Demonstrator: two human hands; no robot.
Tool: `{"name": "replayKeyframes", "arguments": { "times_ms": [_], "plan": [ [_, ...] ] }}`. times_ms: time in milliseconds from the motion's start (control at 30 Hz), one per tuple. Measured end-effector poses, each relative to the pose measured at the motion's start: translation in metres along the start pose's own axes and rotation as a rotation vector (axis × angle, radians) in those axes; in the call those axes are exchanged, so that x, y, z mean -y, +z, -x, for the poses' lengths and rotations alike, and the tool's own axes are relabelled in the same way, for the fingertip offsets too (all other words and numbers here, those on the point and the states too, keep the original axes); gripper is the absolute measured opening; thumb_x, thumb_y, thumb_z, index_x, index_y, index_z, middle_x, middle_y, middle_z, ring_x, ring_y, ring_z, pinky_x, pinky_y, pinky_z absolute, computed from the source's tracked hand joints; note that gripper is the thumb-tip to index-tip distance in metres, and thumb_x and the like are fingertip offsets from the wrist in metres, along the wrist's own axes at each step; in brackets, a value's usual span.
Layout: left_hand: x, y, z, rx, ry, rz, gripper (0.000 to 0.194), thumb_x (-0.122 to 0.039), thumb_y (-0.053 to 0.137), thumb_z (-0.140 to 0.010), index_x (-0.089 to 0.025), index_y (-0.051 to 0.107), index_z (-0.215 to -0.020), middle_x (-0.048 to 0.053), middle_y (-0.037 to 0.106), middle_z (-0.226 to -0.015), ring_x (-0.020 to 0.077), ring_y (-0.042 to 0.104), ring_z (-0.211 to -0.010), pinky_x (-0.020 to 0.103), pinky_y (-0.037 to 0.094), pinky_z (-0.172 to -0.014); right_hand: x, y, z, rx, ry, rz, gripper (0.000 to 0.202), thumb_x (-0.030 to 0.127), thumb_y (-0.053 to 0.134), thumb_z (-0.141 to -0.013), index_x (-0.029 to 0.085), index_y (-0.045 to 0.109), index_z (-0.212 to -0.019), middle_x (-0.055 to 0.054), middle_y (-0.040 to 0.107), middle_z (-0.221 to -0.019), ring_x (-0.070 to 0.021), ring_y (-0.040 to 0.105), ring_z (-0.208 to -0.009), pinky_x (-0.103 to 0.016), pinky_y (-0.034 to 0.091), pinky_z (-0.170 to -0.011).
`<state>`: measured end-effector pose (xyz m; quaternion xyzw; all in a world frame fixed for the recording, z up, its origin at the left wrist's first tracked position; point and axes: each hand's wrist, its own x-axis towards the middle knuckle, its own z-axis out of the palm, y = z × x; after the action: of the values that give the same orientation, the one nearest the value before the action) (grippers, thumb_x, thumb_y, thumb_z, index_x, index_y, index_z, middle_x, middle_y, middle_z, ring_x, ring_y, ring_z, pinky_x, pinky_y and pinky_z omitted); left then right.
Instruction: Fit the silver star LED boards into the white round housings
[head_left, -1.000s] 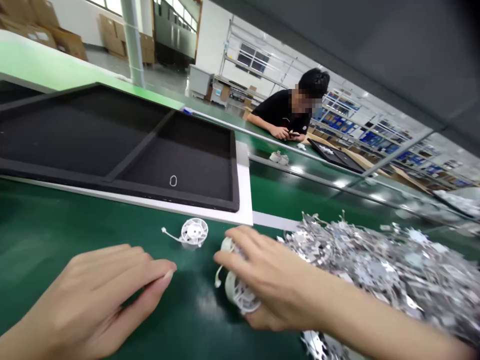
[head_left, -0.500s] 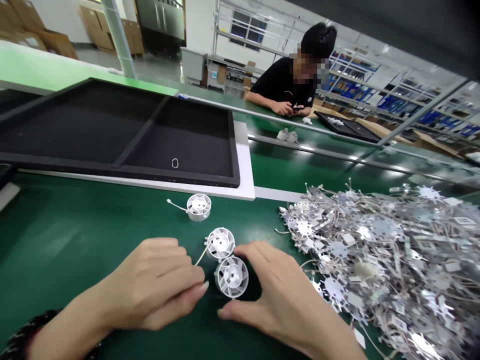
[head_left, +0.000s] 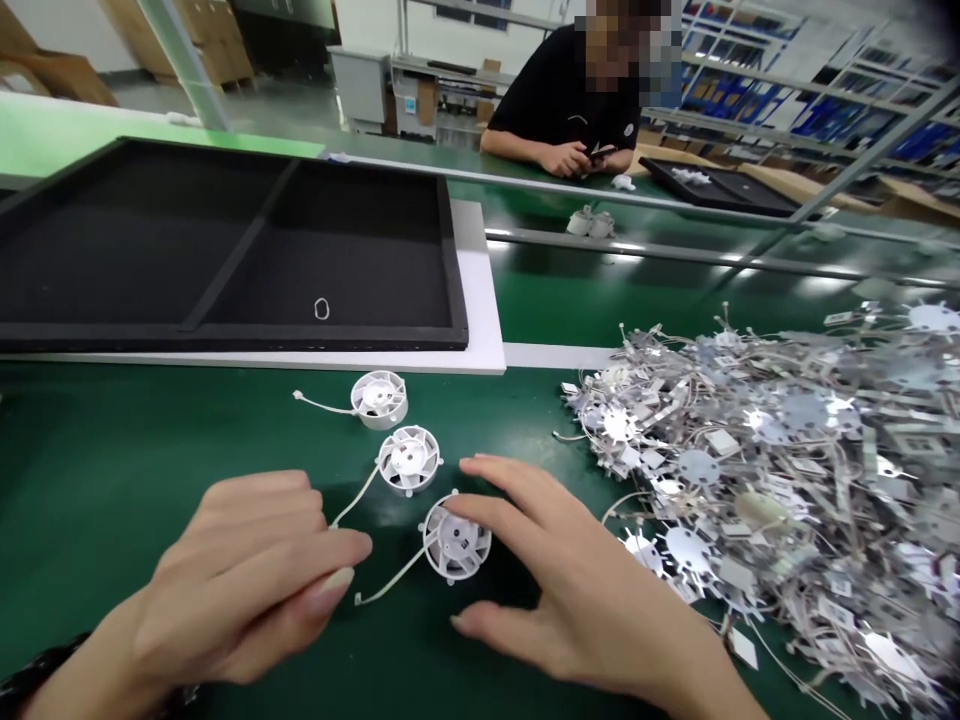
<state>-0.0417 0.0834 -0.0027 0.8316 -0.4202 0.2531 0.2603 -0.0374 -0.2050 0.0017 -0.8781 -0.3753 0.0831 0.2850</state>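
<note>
While three white fan wheels (head_left: 409, 461) sit lined up mid-bench, a large heap (head_left: 787, 470) remains at its right edge; both the left hand (head_left: 247, 570) and right hand (head_left: 577, 590) are open, gripping nothing.

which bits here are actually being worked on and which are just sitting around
In hand:
- nearest white fan wheel, under the right hand fingers
- middle fan wheel, its wire by the left hand
- far fan wheel

Lying about:
- pile of silver parts
- black tray with a small ring
- co-worker's tray
</note>
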Motion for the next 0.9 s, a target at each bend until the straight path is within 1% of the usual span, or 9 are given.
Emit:
{"name": "replayKeyframes", "arguments": {
  "times_ms": [100, 267, 333, 433, 533, 600, 667, 800, 900],
  "plan": [
    [0.002, 0.001, 0.008, 0.016, -0.011, 0.035, 0.028, -0.013, 0.038, -0.104, -0.023, 0.063, -0.111, -0.005, 0.054, -0.054, 0.0158, 0.049, -0.042, 0.034, 0.038, -0.045, 0.005, 0.007, -0.004, -0.035, -0.119, 0.078, 0.026, 0.028, 0.062, -0.105, 0.021, 0.063, -0.130, -0.015, 0.062, -0.148, -0.0276, 0.061, -0.133, -0.042, 0.057, -0.107],
    [0.002, 0.001, 0.006, 0.156, 0.032, 0.057, 0.033, -0.008, 0.043, -0.102, -0.015, 0.063, -0.127, -0.004, 0.066, -0.064, 0.0137, 0.057, -0.046, 0.034, 0.041, -0.049, 0.011, 0.015, -0.008, -0.091, -0.287, 0.132, 0.024, 0.009, 0.056, -0.100, 0.021, 0.066, -0.117, -0.014, 0.062, -0.145, -0.0269, 0.053, -0.142, -0.039, 0.051, -0.111],
    [-0.002, 0.002, -0.001, 0.238, 0.067, 0.008, 0.030, -0.008, 0.038, -0.106, -0.014, 0.062, -0.124, -0.004, 0.071, -0.069, 0.0126, 0.059, -0.048, 0.033, 0.042, -0.049, 0.013, 0.019, -0.010, -0.152, -0.317, 0.140, 0.015, 0.009, 0.058, -0.099, 0.021, 0.067, -0.103, -0.013, 0.066, -0.134, -0.0247, 0.055, -0.139, -0.036, 0.050, -0.110],
    [-0.007, 0.004, -0.011, 0.283, 0.081, 0.006, 0.029, -0.008, 0.036, -0.106, -0.015, 0.060, -0.119, -0.005, 0.067, -0.065, 0.0122, 0.055, -0.047, 0.031, 0.041, -0.047, 0.014, 0.022, -0.012, -0.240, -0.328, 0.133, 0.015, 0.013, 0.059, -0.102, 0.021, 0.065, -0.091, -0.008, 0.068, -0.126, -0.0210, 0.059, -0.132, -0.031, 0.050, -0.107],
    [-0.008, 0.007, -0.016, 0.276, 0.088, 0.017, 0.024, -0.014, 0.043, -0.103, -0.016, 0.062, -0.117, -0.004, 0.061, -0.065, 0.0146, 0.049, -0.048, 0.032, 0.036, -0.045, 0.013, 0.017, -0.009, -0.350, -0.306, 0.091, 0.014, 0.019, 0.060, -0.105, 0.022, 0.069, -0.095, -0.007, 0.070, -0.131, -0.0197, 0.063, -0.125, -0.029, 0.052, -0.102],
    [-0.007, 0.009, -0.015, 0.285, 0.099, -0.001, 0.024, -0.016, 0.046, -0.103, -0.018, 0.065, -0.116, -0.001, 0.064, -0.071, 0.0159, 0.049, -0.053, 0.032, 0.036, -0.048, 0.009, 0.010, -0.006, -0.415, -0.236, 0.072, 0.014, 0.023, 0.059, -0.107, 0.021, 0.072, -0.101, -0.008, 0.072, -0.128, -0.0196, 0.068, -0.115, -0.030, 0.054, -0.095],
    [-0.006, 0.010, -0.013, 0.279, 0.095, 0.000, 0.022, -0.017, 0.048, -0.104, -0.020, 0.068, -0.114, 0.002, 0.070, -0.084, 0.0167, 0.055, -0.063, 0.033, 0.043, -0.058, 0.005, 0.003, -0.003, -0.419, -0.136, 0.040, 0.016, 0.023, 0.058, -0.108, 0.020, 0.072, -0.103, -0.008, 0.075, -0.119, -0.0189, 0.071, -0.103, -0.031, 0.055, -0.087],
    [-0.007, 0.014, -0.008, 0.232, 0.086, 0.013, 0.019, -0.019, 0.054, -0.107, -0.020, 0.071, -0.112, 0.005, 0.073, -0.115, 0.0213, 0.067, -0.106, 0.038, 0.048, -0.095, -0.003, -0.005, 0.000, -0.329, -0.002, -0.069, 0.017, 0.019, 0.057, -0.107, 0.019, 0.069, -0.095, -0.003, 0.074, -0.096, -0.0162, 0.068, -0.082, -0.030, 0.051, -0.073],
    [-0.009, 0.018, -0.008, 0.227, 0.091, -0.009, 0.015, -0.024, 0.057, -0.107, -0.021, 0.072, -0.108, 0.003, 0.074, -0.117, 0.0224, 0.066, -0.116, 0.040, 0.046, -0.109, -0.005, -0.006, 0.001, -0.248, 0.055, -0.076, 0.019, 0.019, 0.055, -0.106, 0.019, 0.066, -0.091, -0.001, 0.072, -0.088, -0.0160, 0.064, -0.076, -0.031, 0.047, -0.069]
  ]
}}
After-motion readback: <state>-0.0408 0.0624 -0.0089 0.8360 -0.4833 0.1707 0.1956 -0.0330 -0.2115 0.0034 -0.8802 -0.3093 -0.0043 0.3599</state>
